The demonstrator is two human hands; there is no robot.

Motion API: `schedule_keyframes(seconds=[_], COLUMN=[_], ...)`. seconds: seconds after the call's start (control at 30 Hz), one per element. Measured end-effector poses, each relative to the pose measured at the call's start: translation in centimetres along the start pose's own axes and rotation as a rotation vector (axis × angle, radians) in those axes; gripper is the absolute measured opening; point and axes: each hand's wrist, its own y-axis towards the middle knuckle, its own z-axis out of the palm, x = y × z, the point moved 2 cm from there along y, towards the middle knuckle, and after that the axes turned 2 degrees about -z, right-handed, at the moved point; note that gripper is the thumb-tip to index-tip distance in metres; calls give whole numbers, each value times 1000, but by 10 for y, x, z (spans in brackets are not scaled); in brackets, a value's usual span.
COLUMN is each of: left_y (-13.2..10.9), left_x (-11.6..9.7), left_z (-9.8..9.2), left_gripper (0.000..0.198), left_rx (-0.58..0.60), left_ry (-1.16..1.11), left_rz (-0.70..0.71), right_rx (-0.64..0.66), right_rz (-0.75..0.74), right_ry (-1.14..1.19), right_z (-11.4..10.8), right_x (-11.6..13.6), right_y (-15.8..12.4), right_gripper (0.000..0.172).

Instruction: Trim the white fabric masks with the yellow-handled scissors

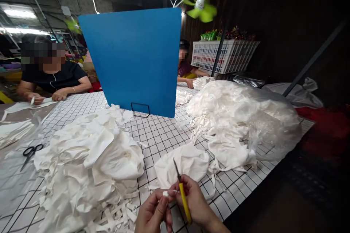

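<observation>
My left hand is closed, pinching a small bit of white fabric between thumb and finger. Close beside it, my right hand is wrapped round yellow-handled scissors, their dark pointed blades tilted up and away from me. The fingertips of both hands meet around the white bit. Just beyond them a crumpled white fabric piece lies on the black-and-white checked tablecloth. Part of the scissors' handle is hidden in my right palm.
A heap of white fabric pieces lies left, with narrow scraps before it. Black scissors lie far left. A stuffed clear plastic bag stands right. A blue board rises behind; two people sit across the table.
</observation>
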Motion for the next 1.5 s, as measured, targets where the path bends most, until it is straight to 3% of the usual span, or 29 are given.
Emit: schedule_keyframes(seconds=[0.17,0.23,0.37,0.5,1.07,1.5], left_y=[-1,-1,-4,-8,-12,-13], left_x=[-3,-4,-6,-9,-9,2], left_z=[-1,-2,-3,-4,-11,-13], left_gripper=[36,32,27,25,28,23], left_rx=[-19,-16,-4,37,134,177], left_ry=[5,87,290,386,417,256], left_rz=[44,79,168,250,328,284], right_rx=[-98,-25,135,175,263,285], right_rz=[-61,-7,24,17,63,26], right_ry=[-240,-430,-828,-983,-1015,-1055], right_z=[-42,-53,-51,-38,-22,-21], right_x=[16,27,47,54,60,58], right_y=[-11,-19,-34,-37,-29,-33], right_gripper=[27,30,35,34,43,27])
